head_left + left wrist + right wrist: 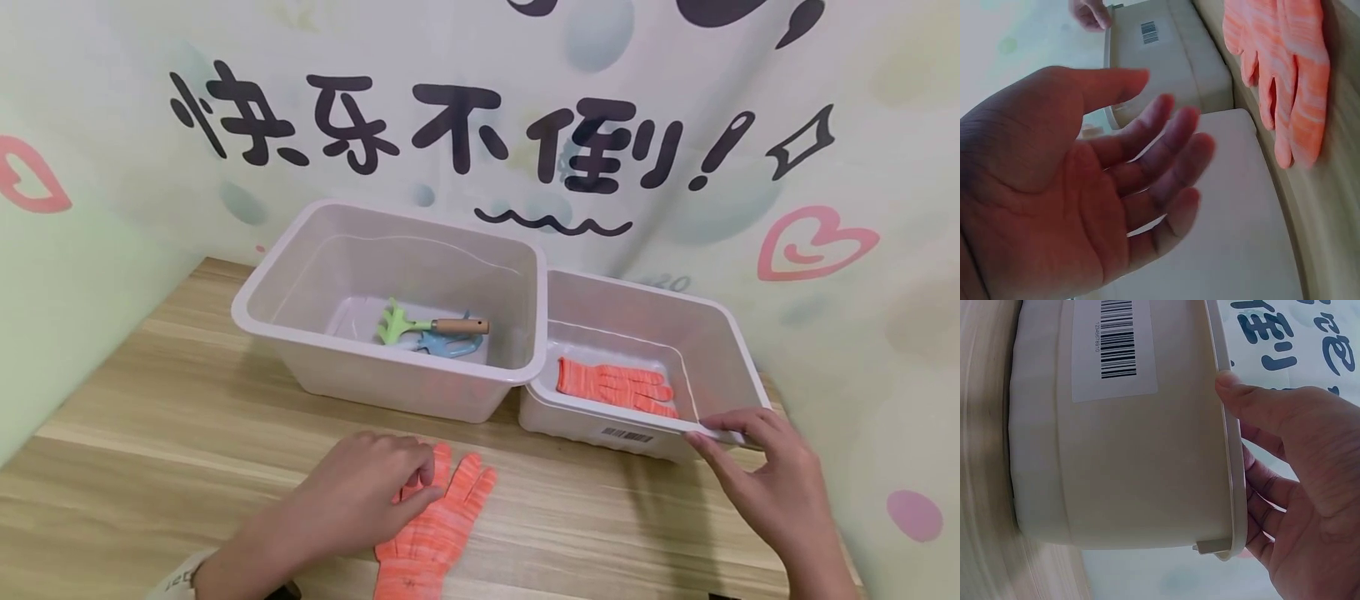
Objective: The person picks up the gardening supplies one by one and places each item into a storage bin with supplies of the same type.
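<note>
My right hand (pixel 783 487) grips the near right part of the rim of a light grey plastic bin (pixel 465 396)'s smaller-looking neighbour, the right bin (pixel 1147 469); the thumb lies outside and the fingers inside. An orange knit glove (pixel 611 386) lies flat in that right bin. My left hand (pixel 367 492) hovers over a second orange glove (pixel 427 542) on the table and overlaps it in the head view. In the left wrist view its fingers are loosely bent, with nothing between them, and the glove's fingers point toward the bins.
Inside the left bin lie a small green hand rake (pixel 408 323) with a wooden handle and a blue tool (pixel 450 344) partly under it. Both bins stand side by side on the wood-grain table (pixel 187 433), against a printed wall sheet (pixel 450 50). A barcode label (pixel 1116 350) marks the right bin.
</note>
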The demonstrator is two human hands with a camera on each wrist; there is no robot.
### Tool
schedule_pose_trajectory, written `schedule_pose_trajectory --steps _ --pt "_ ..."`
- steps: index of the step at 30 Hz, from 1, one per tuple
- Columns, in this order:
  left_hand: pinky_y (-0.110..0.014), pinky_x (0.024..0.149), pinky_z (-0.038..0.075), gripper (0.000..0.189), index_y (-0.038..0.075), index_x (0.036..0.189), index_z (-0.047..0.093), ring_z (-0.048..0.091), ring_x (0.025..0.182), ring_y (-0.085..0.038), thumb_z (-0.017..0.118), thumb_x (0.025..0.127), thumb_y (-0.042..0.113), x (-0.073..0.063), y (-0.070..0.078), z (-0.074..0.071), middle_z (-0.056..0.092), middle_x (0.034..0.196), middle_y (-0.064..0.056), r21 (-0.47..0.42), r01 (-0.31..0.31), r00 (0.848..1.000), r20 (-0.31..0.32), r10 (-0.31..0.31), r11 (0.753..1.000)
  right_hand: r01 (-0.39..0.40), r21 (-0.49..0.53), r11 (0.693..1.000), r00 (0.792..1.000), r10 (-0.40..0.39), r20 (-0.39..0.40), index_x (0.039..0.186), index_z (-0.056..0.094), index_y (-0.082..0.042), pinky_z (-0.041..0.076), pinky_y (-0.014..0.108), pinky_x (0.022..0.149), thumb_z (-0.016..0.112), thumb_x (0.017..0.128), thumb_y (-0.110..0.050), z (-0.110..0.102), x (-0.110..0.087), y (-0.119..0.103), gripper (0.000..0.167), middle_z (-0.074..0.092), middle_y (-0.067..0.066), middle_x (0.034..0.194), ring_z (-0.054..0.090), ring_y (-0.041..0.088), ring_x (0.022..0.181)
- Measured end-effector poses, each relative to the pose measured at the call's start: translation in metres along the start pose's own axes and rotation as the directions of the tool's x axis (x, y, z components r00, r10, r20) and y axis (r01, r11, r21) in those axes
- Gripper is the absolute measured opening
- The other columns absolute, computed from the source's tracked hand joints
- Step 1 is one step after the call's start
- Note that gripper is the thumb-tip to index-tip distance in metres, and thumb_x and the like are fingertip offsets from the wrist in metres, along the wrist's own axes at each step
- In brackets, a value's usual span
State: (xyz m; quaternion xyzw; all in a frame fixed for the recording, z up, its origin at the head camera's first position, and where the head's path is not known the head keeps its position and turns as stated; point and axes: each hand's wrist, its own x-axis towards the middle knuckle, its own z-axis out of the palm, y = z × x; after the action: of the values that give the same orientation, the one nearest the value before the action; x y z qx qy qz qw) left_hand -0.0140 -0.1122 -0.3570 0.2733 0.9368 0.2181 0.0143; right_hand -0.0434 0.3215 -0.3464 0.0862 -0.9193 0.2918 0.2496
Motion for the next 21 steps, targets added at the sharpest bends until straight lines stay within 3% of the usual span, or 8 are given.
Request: schedule_pose_trajectory --steps 4,12,16,21 --pt "-0.031 0.070 0.048 0.017 0.029 0.084 0.068 0.041 0.060 0.005 0.075 0.098 0.037 -0.001 -0.003 0.004 0.055 0.071 0.023 0.004 -0.019 0.999 0.032 0.019 1.000 0.002 0.001 1.000 1.000 -0.002 0.000 0.093 0.080 -0.017 0.033 0.003 0.088 0.094 0.068 0.003 0.000 0.000 -0.001 0.035 0.059 -0.034 0.097 0.051 -0.017 0.094" --pt "-0.026 0.067 0.045 0.016 0.024 0.085 0.068 0.043 0.061 0.004 0.078 0.095 0.032 -0.001 -0.005 0.015 0.058 0.072 0.019 -0.001 -0.024 0.999 0.038 0.025 1.000 0.015 0.006 1.000 1.000 -0.015 0.001 0.093 0.079 -0.016 0.033 0.004 0.087 0.094 0.067 0.003 0.000 0.000 -0.002 0.035 0.059 -0.033 0.097 0.051 -0.017 0.093" --pt "-0.025 0.064 0.044 0.020 0.023 0.081 0.066 0.046 0.062 0.002 0.079 0.094 0.032 0.000 -0.006 0.021 0.059 0.071 0.018 -0.015 0.007 0.996 0.089 -0.006 1.000 0.017 0.011 1.000 1.000 -0.017 -0.001 0.092 0.080 -0.016 0.034 0.004 0.087 0.094 0.067 0.004 0.000 0.001 -0.001 0.035 0.060 -0.033 0.097 0.051 -0.017 0.093" --pt "-0.023 0.059 0.038 0.031 0.025 0.072 0.058 0.043 0.058 0.000 0.079 0.094 0.033 -0.003 -0.006 0.027 0.047 0.061 0.017 -0.051 0.073 0.983 0.174 -0.063 0.996 0.027 0.022 0.999 1.000 -0.027 -0.007 0.092 0.080 -0.015 0.034 0.004 0.087 0.094 0.066 0.005 0.000 0.002 -0.001 0.036 0.061 -0.032 0.097 0.052 -0.016 0.093"
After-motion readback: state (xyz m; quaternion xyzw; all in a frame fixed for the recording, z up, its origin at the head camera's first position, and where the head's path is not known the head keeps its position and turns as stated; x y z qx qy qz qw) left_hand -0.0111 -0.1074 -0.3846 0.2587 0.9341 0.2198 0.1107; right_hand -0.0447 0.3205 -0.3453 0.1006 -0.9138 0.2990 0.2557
